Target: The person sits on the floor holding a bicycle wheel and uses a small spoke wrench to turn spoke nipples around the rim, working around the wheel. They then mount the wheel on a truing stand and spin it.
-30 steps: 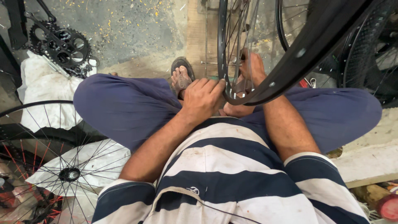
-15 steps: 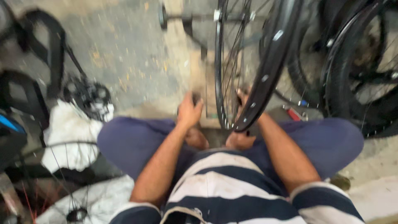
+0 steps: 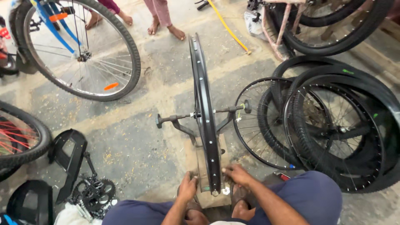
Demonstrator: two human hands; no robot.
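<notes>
A bare black bicycle rim point(image 3: 205, 112) with thin spokes stands upright on edge in a dark metal truing stand point(image 3: 183, 123), seen edge-on in front of me. My left hand point(image 3: 187, 188) rests against the rim's bottom left side, fingers curled near the spokes. My right hand point(image 3: 237, 174) touches the bottom right side of the same rim, next to a small silver part point(image 3: 225, 191). Whether either hand grips the rim or a spoke is hard to tell. I sit with my legs in blue trousers point(image 3: 308, 196) spread around the stand's wooden base point(image 3: 212, 196).
Several tyred wheels point(image 3: 333, 129) lean stacked at right. A blue bicycle's wheel point(image 3: 83, 50) stands at upper left, a red-spoked wheel point(image 3: 16, 139) at left. A crankset with chainring point(image 3: 93, 193) and black chain guard point(image 3: 68, 152) lie lower left. Another person's bare feet point(image 3: 160, 27) stand at top.
The view has tilted up and away from my lap, showing the whole rim, stand and floor. My hands stay at the rim's bottom, one on each side.
</notes>
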